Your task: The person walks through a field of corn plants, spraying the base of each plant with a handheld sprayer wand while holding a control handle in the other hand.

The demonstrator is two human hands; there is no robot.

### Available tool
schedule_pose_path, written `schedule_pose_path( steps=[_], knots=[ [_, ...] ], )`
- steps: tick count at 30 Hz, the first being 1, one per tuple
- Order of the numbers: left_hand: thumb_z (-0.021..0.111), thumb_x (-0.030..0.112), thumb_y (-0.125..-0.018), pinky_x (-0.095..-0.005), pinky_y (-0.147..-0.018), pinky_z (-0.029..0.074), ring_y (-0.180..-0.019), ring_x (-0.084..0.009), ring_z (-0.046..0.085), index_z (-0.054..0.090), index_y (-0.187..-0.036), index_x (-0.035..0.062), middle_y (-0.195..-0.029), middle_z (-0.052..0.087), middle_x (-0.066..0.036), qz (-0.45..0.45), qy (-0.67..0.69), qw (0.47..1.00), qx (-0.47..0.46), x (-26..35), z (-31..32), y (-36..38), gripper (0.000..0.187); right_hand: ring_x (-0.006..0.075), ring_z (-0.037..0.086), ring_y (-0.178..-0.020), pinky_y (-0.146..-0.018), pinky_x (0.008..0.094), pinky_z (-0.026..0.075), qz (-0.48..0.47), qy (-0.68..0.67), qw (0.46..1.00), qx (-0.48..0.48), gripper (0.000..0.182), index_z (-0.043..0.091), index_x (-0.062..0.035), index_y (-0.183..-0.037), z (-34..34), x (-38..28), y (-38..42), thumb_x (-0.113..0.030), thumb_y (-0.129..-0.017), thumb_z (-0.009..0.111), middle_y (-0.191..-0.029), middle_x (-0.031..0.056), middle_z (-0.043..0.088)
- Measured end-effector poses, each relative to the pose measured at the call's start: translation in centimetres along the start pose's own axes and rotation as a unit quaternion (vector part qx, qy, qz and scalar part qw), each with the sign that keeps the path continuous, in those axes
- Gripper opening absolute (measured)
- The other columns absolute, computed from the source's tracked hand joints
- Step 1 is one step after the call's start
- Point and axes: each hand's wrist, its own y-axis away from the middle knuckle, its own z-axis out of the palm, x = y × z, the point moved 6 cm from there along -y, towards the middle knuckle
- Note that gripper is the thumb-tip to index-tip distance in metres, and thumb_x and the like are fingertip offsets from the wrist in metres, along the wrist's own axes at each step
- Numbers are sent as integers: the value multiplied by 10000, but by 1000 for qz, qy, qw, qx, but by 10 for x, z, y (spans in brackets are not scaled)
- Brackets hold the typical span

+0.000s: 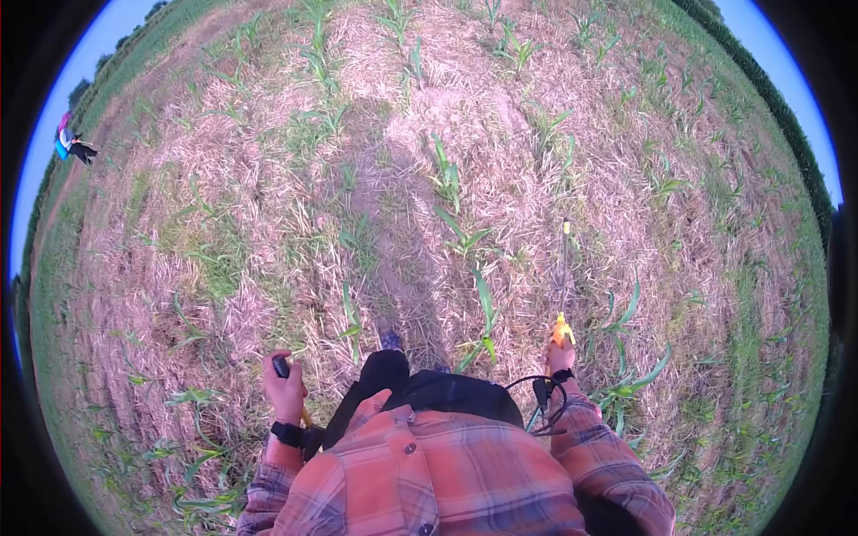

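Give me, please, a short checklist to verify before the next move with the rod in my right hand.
1. Right hand closed around the yellow handle: ok.
2. Left hand closed around the black grip: ok.
3. Rod pointing forward, away from the body: ok.
4. Black hose free of kinks: cannot tell; it loops near the right wrist, and part of its path is hidden.
5. Liquid coming from the tip: cannot tell; the tip is too small in the picture.
6. Other person well away from the rod: ok, far off at the left edge of the field.
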Motion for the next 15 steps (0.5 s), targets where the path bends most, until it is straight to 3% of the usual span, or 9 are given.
schedule_pose_path(
  steps=[2,4,6,8,10,11,12,14,15],
  knots=[
    [521,23,-741,-202,-297,282,-344,-52,351,447,-906,84,-513,360,24,4,12,1000,-6,-5,8,-21,191,109,442,-361,-303,253,348,0,-66,998,-3,87,535,-15,-760,1,-1,-10,-77,-721,489,-542,46,512],
    [531,27,-736,-204,-300,286,-348,-52,356,450,-894,82,-527,371,22,5,-1,1000,-19,-8,15,-46,186,114,447,-363,-307,251,350,12,-27,999,30,86,534,-15,-758,5,-9,-14,-65,-711,482,-539,51,515],
    [536,25,-733,-210,-303,282,-352,-51,359,458,-873,82,-521,374,25,15,1,1000,-25,-10,21,-74,170,232,562,-512,-473,357,444,-29,90,994,48,187,575,-2,-787,18,15,-52,-164,-700,539,-618,136,576],
    [535,26,-735,-210,-307,279,-355,-49,355,459,-878,86,-512,370,29,-2,24,999,-31,-6,22,-95,172,302,585,-647,-573,392,448,-12,186,980,68,226,584,-6,-810,36,9,-60,-193,-686,549,-712,182,592],
    [534,26,-735,-210,-309,279,-357,-48,354,459,-879,87,-510,368,30,-17,42,999,-17,-1,18,-115,173,326,578,-705,-591,401,445,-50,210,975,41,242,586,-16,-812,65,-33,-43,-210,-673,547,-734,184,593],
    [533,27,-736,-210,-310,279,-358,-47,352,459,-880,88,-507,366,32,-37,50,998,-13,0,14,-124,174,327,576,-681,-582,400,444,-118,134,983,35,251,587,-14,-814,89,-43,-48,-221,-676,553,-718,174,593],
    [533,27,-736,-210,-310,279,-358,-47,352,459,-880,88,-507,366,32,-34,54,998,-10,2,13,-134,174,284,574,-652,-547,375,442,-98,155,983,21,240,586,-15,-803,104,-41,-53,-217,-680,548,-685,156,584],
    [538,30,-731,-215,-310,275,-354,-50,338,462,-876,90,-509,359,33,-44,65,997,0,2,7,-152,175,198,570,-594,-477,324,439,-60,198,978,-8,220,584,-16,-781,133,-138,12,-210,-687,538,-620,121,564],
    [545,33,-723,-216,-326,272,-369,-49,333,466,-870,89,-518,354,36,-47,59,997,12,-6,2,-163,176,267,576,-638,-529,377,440,-150,336,930,-28,271,574,-13,-814,152,-160,18,-253,-693,532,-655,165,574]
  ],
)
